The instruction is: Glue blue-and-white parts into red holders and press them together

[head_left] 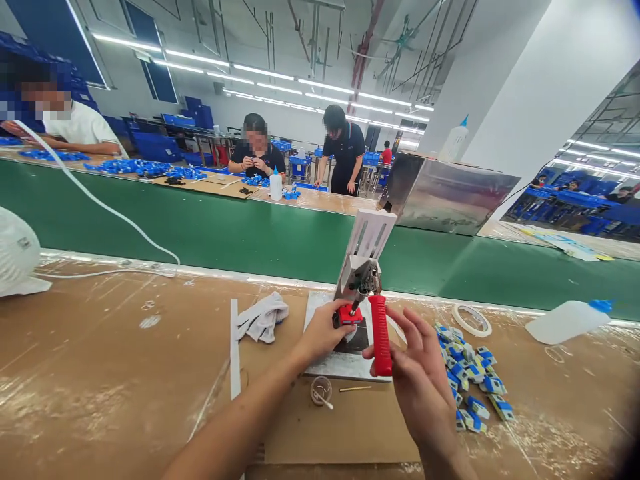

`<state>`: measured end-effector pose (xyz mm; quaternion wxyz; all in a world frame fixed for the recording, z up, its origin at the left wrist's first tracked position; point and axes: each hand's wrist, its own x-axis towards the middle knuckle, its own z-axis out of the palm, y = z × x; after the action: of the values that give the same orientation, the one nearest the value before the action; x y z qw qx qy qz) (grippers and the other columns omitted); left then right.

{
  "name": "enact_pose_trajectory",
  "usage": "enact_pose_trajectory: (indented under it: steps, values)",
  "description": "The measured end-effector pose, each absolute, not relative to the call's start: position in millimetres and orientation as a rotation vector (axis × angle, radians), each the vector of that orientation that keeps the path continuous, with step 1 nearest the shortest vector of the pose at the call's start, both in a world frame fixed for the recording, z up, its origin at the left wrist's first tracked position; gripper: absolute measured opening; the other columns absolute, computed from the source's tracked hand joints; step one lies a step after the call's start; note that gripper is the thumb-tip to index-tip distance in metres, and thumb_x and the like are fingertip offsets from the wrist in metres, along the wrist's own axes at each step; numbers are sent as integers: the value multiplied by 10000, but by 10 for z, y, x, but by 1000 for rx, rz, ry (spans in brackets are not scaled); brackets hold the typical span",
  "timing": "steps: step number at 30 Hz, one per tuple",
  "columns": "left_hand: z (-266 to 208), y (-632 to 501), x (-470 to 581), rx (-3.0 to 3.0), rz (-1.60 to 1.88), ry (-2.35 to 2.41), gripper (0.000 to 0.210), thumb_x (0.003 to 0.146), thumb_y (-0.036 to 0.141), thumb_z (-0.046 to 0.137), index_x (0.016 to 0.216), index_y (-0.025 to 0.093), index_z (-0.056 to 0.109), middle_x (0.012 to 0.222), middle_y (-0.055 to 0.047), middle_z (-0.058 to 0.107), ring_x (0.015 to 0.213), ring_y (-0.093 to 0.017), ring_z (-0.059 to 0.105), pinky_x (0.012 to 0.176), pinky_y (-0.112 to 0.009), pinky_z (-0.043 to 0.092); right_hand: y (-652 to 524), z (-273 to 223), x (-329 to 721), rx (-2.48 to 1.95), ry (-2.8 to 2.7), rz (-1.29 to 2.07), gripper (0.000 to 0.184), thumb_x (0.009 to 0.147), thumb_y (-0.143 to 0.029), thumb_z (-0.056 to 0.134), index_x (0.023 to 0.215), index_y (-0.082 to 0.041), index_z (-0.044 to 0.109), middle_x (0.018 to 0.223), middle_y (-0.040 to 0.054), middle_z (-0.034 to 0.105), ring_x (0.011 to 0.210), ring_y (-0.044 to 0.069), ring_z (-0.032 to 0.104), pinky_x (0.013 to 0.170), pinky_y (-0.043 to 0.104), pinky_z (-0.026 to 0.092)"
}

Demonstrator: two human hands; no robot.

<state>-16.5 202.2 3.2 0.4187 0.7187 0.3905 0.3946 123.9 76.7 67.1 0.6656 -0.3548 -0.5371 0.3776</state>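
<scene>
A toggle clamp [367,277] is mounted on an upright slotted plate [373,230] over a metal base [320,363]. My left hand [323,333] is closed on a small red block [350,315] beneath the clamp's plunger, whose tip meets or nearly meets it. A black round piece shows beside the block at my fingertips. The clamp's red ribbed handle [381,337] hangs down in my right hand [420,367]; the thumb crosses behind it and the fingers are loosely curled at its right.
Blue-and-white small parts [470,377] lie piled at right, near a tape roll [471,321] and a white bottle [567,321]. A small clear cup [321,391], a brass-coloured rod [355,389] and a glove [263,317] lie close by. Beyond runs a green conveyor [250,230]; co-workers sit and stand opposite.
</scene>
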Motion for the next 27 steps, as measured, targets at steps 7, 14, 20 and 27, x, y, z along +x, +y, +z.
enact_pose_trajectory:
  steps: [7,14,20,27]
  values:
    - [-1,2018,-148,1818,1022,955,423,808,194,734,1225,175,664,1119,-72,752,1022,-242,685,945,-366,522,930,978,1109,-1008,-1087,1253,436,967,-555,615,1263,-254,506,853,-7,613,477,86,521,409,185,376]
    - [-81,2008,-117,1843,1078,1048,410,797,216,780,1200,190,708,1058,-77,736,1006,-273,650,979,-423,476,944,812,905,-1097,-1076,1156,423,976,-629,554,1082,-219,553,686,-66,448,457,65,408,407,165,299]
    - [-116,2030,-116,1872,1098,1036,403,800,171,756,1199,205,711,1095,-70,740,1030,-262,652,979,-394,474,1220,380,1013,-1264,-1387,719,385,1040,-590,406,998,-219,498,684,-39,484,497,128,452,450,244,392]
    - [-86,2004,-131,1971,1071,1012,459,819,157,736,1273,129,674,1129,-133,742,1061,-303,665,988,-436,504,1427,185,1161,-1288,-1543,384,376,1042,-543,374,958,-214,536,675,3,561,542,181,532,513,302,476]
